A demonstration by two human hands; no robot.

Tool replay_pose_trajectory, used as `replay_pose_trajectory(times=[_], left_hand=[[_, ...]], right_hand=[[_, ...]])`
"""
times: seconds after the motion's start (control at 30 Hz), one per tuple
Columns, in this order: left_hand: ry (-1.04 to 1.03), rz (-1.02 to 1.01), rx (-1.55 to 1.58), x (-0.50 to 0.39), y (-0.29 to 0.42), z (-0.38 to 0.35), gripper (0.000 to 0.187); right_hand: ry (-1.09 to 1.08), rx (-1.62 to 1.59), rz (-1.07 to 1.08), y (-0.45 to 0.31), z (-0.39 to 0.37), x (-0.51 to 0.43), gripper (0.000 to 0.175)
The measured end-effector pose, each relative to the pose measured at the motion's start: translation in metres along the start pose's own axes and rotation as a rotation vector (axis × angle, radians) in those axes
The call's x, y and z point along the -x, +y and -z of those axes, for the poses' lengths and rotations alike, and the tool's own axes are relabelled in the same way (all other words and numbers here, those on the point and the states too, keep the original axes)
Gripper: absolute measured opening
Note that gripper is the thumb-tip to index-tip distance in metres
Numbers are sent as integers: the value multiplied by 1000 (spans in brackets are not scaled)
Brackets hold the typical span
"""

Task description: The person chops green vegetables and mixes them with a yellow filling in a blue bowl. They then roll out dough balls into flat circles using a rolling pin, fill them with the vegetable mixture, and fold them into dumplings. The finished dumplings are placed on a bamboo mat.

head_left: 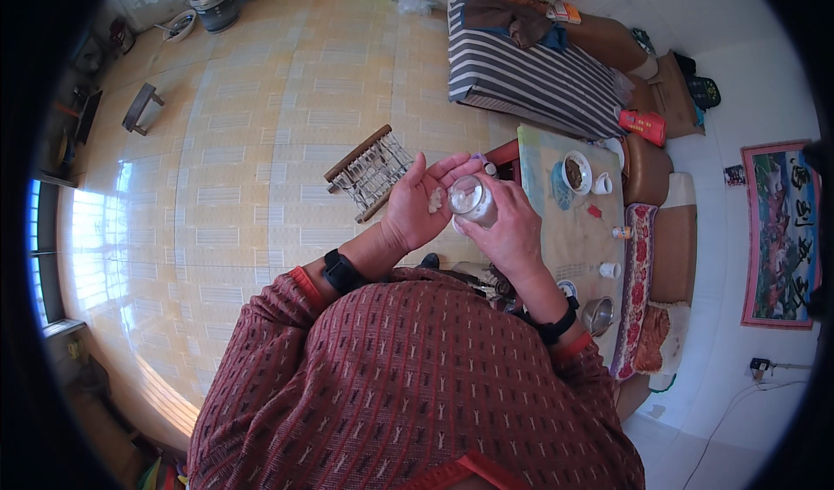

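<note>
My left hand (420, 210) is palm up with its fingers extended, and a small heap of whitish granules (435, 200) lies on the palm. My right hand (511, 226) grips a clear glass jar (470, 197) holding something white, tilted with its mouth over the fingers of my left hand. Just beyond the jar, a small bottle with a pale cap (490, 169) is partly hidden by my fingers. Both wrists wear dark bands.
A folding stool with a woven seat (374, 172) stands on the tiled floor ahead. To the right, a low table (567, 239) carries a bowl of food (576, 172), white cups (610, 270) and a metal pot (597, 315). Beyond it is a sofa (674, 249). A small wooden stool (140, 107) stands far left.
</note>
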State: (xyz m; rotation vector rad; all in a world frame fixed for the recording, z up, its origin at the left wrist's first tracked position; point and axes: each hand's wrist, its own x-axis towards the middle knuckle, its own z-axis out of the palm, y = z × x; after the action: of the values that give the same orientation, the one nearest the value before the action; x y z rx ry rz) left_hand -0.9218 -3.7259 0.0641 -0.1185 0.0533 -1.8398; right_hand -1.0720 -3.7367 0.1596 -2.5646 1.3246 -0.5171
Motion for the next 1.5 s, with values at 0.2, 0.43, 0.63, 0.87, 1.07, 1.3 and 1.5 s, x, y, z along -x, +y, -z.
replay_pose_trajectory(times=[0.2,0.43,0.63,0.87,1.07,1.3,1.5], left_hand=[[87,-19,-10,-2,6,-3,66],[-4,-67,-84,-10,36,2,69],[178,-231,-285,-22,65,-5,67],[305,-252,-358,-79,21,-4,62],[165,53,-412,-150,-32,8,61],[209,106,-429,-186,-66,-2,65],[251,124,-439,-206,-71,-7,66]], right_hand=[[56,-181,-70,15,-3,4,62],[194,-489,-274,90,-7,33,56],[363,-359,-543,211,-33,91,54],[517,-281,-1015,379,-102,159,64],[436,-257,-1243,490,-143,182,62],[440,-255,-1351,576,-164,171,56],[398,-288,-1368,596,-169,163,59]])
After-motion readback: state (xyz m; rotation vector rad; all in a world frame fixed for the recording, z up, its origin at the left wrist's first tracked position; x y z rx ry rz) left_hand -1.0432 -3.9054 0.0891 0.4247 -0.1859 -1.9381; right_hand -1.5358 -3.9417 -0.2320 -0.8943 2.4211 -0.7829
